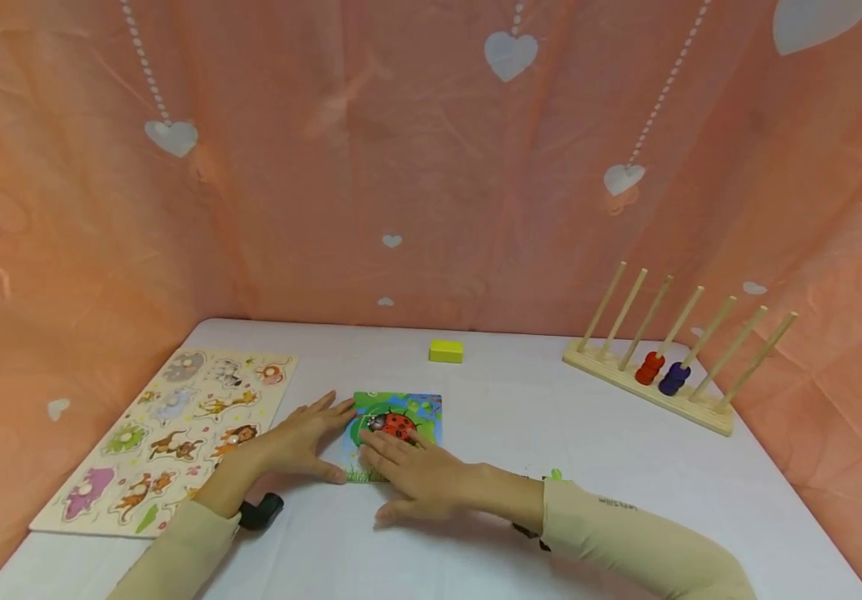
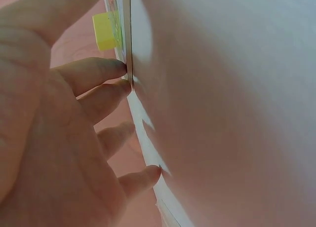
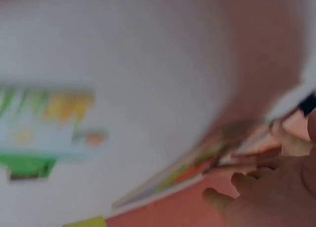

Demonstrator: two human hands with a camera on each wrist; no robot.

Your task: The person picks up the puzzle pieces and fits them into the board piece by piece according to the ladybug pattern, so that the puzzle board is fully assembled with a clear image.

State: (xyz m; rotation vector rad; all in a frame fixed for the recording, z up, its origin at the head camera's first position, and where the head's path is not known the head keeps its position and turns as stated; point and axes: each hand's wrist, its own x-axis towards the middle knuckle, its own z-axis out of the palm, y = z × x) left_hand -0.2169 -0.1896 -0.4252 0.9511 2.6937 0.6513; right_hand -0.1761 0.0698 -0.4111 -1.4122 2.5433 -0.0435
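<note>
A small square ladybug picture puzzle [image 1: 432, 408] lies flat on the white table, its lower part covered by my hands. My left hand [image 1: 299, 442] is at its left side, fingers extended. In the left wrist view, two fingertips [image 2: 121, 69] meet the board's edge [image 2: 128, 44]. My right hand [image 1: 423, 479] lies palm down over the puzzle, with straight fingers across the ladybug and the thumb out over the table. The right wrist view shows those fingers [image 3: 219, 200] over the tilted-looking board [image 3: 168, 180].
At left lies an animal peg puzzle board [image 1: 202, 408]. A yellow block [image 1: 446, 352] sits behind the ladybug puzzle. A wooden peg rack [image 1: 649, 387] with red and purple beads stands at right. A green-and-yellow printed piece [image 3: 47, 123] is partly hidden by my right forearm in the head view.
</note>
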